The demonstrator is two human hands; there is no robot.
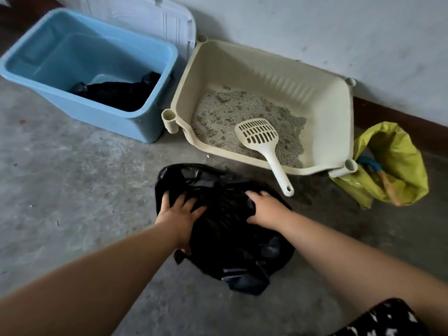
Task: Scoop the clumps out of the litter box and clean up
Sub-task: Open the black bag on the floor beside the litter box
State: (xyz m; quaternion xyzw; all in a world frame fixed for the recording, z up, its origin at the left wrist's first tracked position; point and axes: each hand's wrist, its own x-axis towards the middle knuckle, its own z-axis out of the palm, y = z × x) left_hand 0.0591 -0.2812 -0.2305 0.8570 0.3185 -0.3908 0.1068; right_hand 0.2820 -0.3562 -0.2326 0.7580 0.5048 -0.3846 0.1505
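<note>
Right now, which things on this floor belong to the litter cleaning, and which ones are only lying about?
For the job:
litter box
litter
scoop, its head on the litter
black bag, held by the left hand and the right hand

Lying about:
blue tub, a dark bag inside
white lid behind it
yellow bag

Grey concrete floor (72, 190) — blue tub (126, 122) far left at back, cream litter box (349, 132) just beside it, yellow-green bag (397, 151) against box's right corner — black bag (230, 238) crumpled in front.
</note>
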